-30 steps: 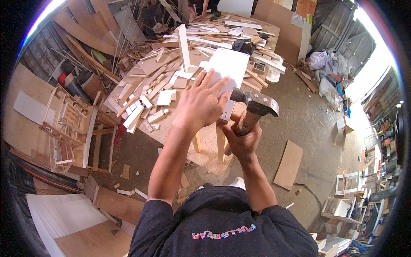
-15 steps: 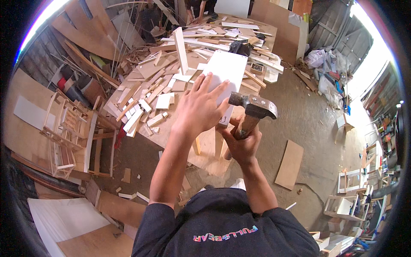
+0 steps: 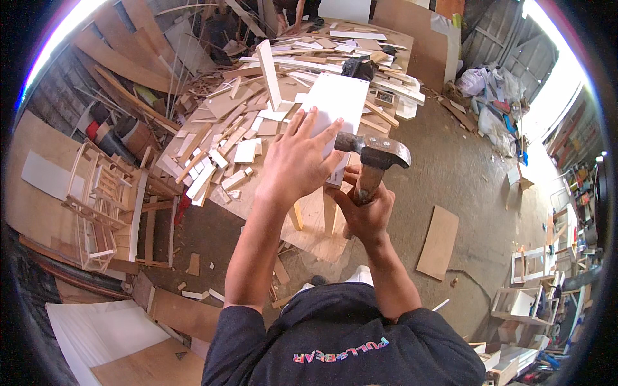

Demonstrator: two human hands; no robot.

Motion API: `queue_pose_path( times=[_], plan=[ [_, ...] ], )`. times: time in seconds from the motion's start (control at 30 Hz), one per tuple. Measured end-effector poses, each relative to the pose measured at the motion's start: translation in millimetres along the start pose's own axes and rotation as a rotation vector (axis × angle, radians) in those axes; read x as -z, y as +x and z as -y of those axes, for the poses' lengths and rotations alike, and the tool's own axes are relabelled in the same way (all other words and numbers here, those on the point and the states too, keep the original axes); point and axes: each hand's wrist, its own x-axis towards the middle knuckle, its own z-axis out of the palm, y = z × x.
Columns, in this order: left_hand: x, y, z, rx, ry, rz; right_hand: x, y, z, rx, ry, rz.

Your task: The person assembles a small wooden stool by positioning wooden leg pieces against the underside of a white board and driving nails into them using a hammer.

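My left hand [image 3: 295, 154] lies spread over a long white panel [image 3: 344, 96], its fingers apart on the top face. Wrapped round the wooden handle of a claw hammer [image 3: 380, 153] is my right hand [image 3: 370, 211], close beside the panel's near right edge. The hammer's striking face is just right of my left thumb; whether they touch I cannot tell. Under the panel's near end show light wooden legs [image 3: 329, 215]; how they join it is hidden. The panel rests above a plywood worktable [image 3: 315, 244].
Offcuts [image 3: 248, 151] cover the table's left and far parts, with a tall upright strip [image 3: 269, 74] and a black plastic bag [image 3: 359, 67]. Wooden frames [image 3: 103, 199] stand left. A brown board [image 3: 438, 241] lies on the floor at right. Another person's hand [image 3: 297, 29] is at the far end.
The hammer head has shifted slightly left, closer over the panel's edge, with my right hand turning a little. My left hand stays spread on the panel.
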Motion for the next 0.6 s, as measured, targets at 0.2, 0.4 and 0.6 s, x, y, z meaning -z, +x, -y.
queue_pose_path(
  times=[0.2,0.4,0.6],
  plan=[
    [0.2,0.6,-0.4,-0.006,-0.012,0.014,2.5,3.4,6.0,0.091,-0.044,0.036],
    [-0.5,-0.7,0.6,-0.013,-0.007,-0.001,3.7,4.9,6.0,0.069,-0.023,0.058],
    [-2.9,-0.4,1.2,-0.002,0.009,-0.006,4.4,3.1,5.8,0.067,-0.024,0.052]
  ],
)
